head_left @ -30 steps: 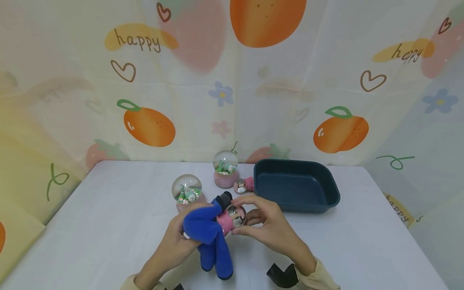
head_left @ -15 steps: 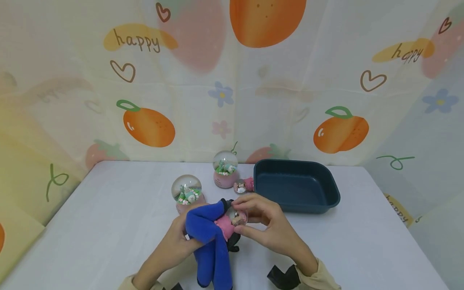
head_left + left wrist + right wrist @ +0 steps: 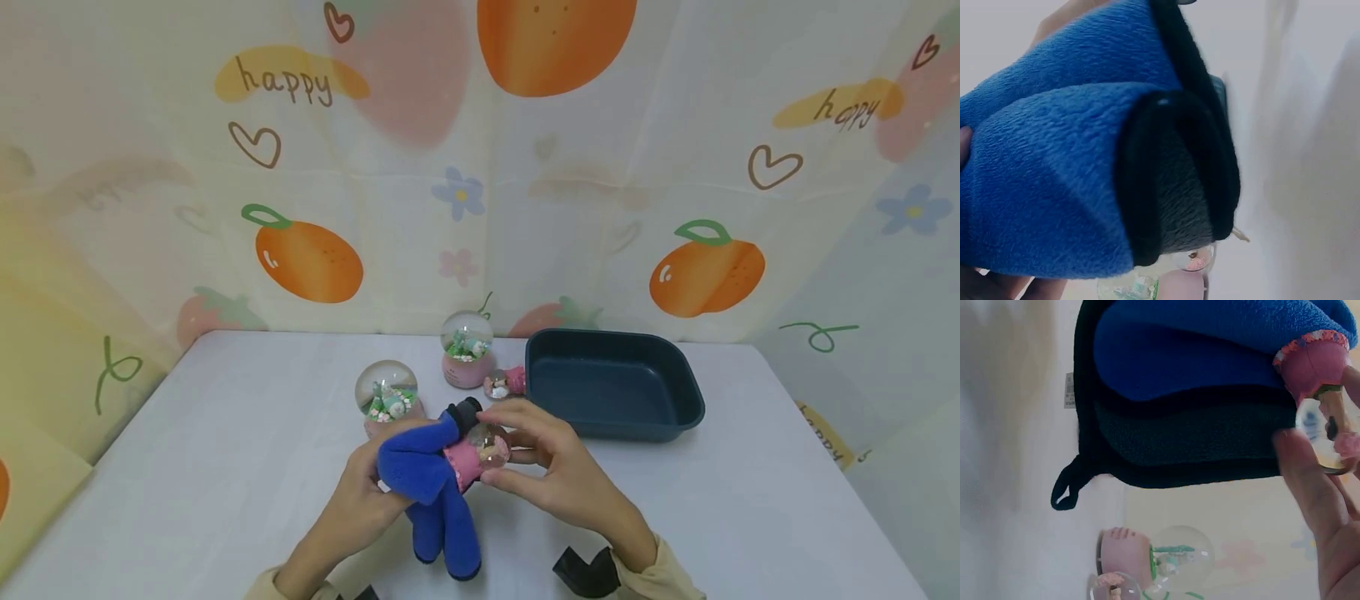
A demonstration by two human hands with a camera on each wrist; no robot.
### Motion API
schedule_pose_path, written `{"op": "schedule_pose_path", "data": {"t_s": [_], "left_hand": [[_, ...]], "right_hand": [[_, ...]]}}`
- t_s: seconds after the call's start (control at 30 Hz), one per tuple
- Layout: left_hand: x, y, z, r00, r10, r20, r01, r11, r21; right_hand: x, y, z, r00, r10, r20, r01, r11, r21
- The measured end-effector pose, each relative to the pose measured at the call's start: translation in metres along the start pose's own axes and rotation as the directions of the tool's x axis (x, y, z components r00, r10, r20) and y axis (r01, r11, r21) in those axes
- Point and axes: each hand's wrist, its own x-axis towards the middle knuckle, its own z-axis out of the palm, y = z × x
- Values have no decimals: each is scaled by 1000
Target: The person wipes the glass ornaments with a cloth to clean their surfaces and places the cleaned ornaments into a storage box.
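Two hands: left hand [image 3: 366, 487] and right hand [image 3: 551, 462] work close together above the white table [image 3: 202, 492], near its middle.
Left hand: curled round the blue cloth [image 3: 420, 471], gripping it; part of the hand is hidden behind the folds.
Right hand: thumb and fingers pinch the glass dome of the small snow globe [image 3: 477, 457] from opposite sides.
Small snow globe: held between the hands, tipped onto its side, pink base toward the cloth and dome toward the right palm; a pink-topped figure shows inside.
Blue cloth: bunched against the pink base, its lower folds hanging down; black edging [image 3: 1082, 419], a black loop [image 3: 1065, 490] and a pale tag [image 3: 1069, 390] show in the right wrist view.
Larger globes: the front globe [image 3: 386, 400] stands just beyond the left hand, which partly covers its base; the rear globe [image 3: 466, 350] stands upright farther back.
Lying globe [image 3: 506, 383]: on its side, pink base toward the dark tray [image 3: 615, 429].
Backdrop [image 3: 405, 208]: printed with oranges, hearts and "happy".
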Motion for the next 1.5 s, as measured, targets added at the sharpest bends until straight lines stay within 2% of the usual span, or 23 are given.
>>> {"op": "schedule_pose_path", "data": {"t_s": [0.13,0.23,0.33,0.4,0.47,0.57,0.67,0.73,0.8,0.9,1.03,1.17,1.27,1.33,1.43,1.5], "left_hand": [[1,-2,1,999,45,0,-45,999,30],[2,-3,1,998,60,13,-61,997,42],[1,-2,0,1000,24,16,-24,999,49],[0,-1,-2,1000,-29,12,28,998,60],[-1,1,-4,996,-87,16,85,994,72],[-1,2,-6,989,-136,50,130,987,96],[0,3,-4,985,-123,117,110,988,112],[1,3,0,985,-106,133,88,987,131],[1,4,3,989,-84,122,67,988,137],[1,4,7,995,-67,67,58,988,141],[0,4,8,998,-69,5,68,991,115],[0,5,5,990,-126,-61,132,986,104],[0,5,2,981,-176,-74,183,979,89],[0,5,0,978,-205,-41,207,976,65],[1,5,0,971,-222,85,221,975,26],[1,5,2,964,-212,160,212,977,14]], "right_hand": [[0,0,-1,999,15,34,-14,1000,-10],[0,1,-1,999,30,22,-30,1000,-4],[0,2,-1,1000,27,-5,-27,1000,-2],[0,2,0,1000,13,-19,-13,1000,1],[0,2,0,999,-2,-32,2,1000,10],[1,1,2,998,-27,-51,27,1000,-1],[0,1,4,998,-36,-57,32,998,-62],[0,2,6,998,-46,-49,41,994,-106],[-1,2,8,998,-59,-33,53,989,-140],[-1,2,10,996,-86,-8,84,984,-158],[-1,0,9,997,-81,22,83,983,-166],[-1,-1,6,996,-62,57,69,988,-141],[-1,-1,3,995,-72,75,80,991,-110],[-1,0,1,994,-80,77,87,992,-94],[0,-1,0,993,-92,75,98,991,-88],[0,-1,0,992,-102,81,110,988,-109]]}}
